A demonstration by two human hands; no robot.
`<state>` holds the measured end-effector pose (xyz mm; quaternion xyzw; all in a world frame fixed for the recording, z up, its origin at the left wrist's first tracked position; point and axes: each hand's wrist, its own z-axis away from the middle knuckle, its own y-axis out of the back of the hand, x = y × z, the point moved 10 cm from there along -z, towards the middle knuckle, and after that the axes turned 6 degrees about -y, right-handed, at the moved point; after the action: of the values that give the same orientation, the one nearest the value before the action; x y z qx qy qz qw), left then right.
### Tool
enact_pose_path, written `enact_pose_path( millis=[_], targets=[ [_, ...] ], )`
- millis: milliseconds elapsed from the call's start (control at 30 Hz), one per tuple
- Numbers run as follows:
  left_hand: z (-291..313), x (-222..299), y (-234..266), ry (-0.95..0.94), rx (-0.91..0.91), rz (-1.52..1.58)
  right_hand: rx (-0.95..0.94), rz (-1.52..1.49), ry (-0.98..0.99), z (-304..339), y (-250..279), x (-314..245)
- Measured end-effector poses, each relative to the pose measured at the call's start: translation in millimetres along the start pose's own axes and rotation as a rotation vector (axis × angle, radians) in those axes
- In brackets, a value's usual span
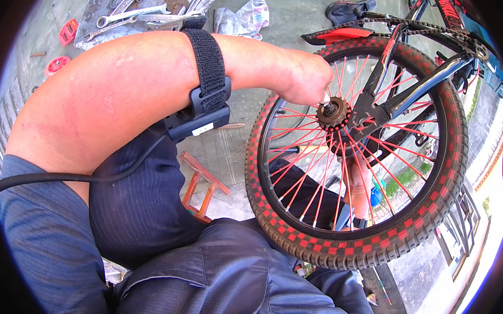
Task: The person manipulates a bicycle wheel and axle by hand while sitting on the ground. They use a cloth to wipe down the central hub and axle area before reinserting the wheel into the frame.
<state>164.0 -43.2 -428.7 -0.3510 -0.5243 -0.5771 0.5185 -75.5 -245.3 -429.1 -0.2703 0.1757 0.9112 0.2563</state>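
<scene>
My left hand (306,78) is closed at the middle of the bicycle wheel (351,244). From its fingers a small silver metal piece (325,98) sticks out, against the axle end beside the dark sprocket (334,113). The wheel has red spokes and a black tyre with red checks. It sits in the black bicycle frame (371,109). Behind the spokes my right hand (352,160) reaches up to the far side of the hub; its fingers are hidden. A tool with a pale yellowish handle (312,149) shows behind the spokes.
Several wrenches (135,16) lie on a grey sheet at the upper left, beside a crumpled cloth (243,19). A red pedal (69,32) and a red wheel-like part (57,65) are on the floor. A low wooden stool (201,185) stands near my leg. A chain (420,22) hangs loosely.
</scene>
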Motion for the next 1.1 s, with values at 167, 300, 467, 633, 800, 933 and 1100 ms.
enact_pose_path(
  millis=[167, 300, 467, 633, 800, 933, 1100],
  targets=[
    [-0.3, -2.6, -2.6, 0.033, -0.019, -0.007, -0.004, 0.0, -0.001, 1.8, -1.1, 0.2],
    [0.3, -2.0, -3.1, 0.029, -0.021, -0.006, -0.011, 0.0, 0.001, 2.0, -2.2, -0.3],
    [-0.4, -1.4, -4.0, 0.015, -0.021, -0.009, -0.015, 0.002, 0.002, 2.6, -2.7, -0.1],
    [-0.9, -1.5, -4.3, 0.022, -0.047, -0.01, -0.025, 0.005, 0.003, 3.1, -4.6, -0.9],
    [-2.2, -3.4, -0.4, 0.044, 0.011, 0.069, -0.033, 0.008, 0.009, 1.0, -6.5, -3.4],
    [-1.0, 9.3, -1.4, -0.063, 0.048, 0.144, -0.05, 0.004, 0.015, -1.6, -8.1, -6.2],
    [-2.4, 5.2, -4.4, -0.049, 0.03, 0.125, -0.071, 0.019, 0.019, -2.0, -11.8, -7.3]
  ],
)
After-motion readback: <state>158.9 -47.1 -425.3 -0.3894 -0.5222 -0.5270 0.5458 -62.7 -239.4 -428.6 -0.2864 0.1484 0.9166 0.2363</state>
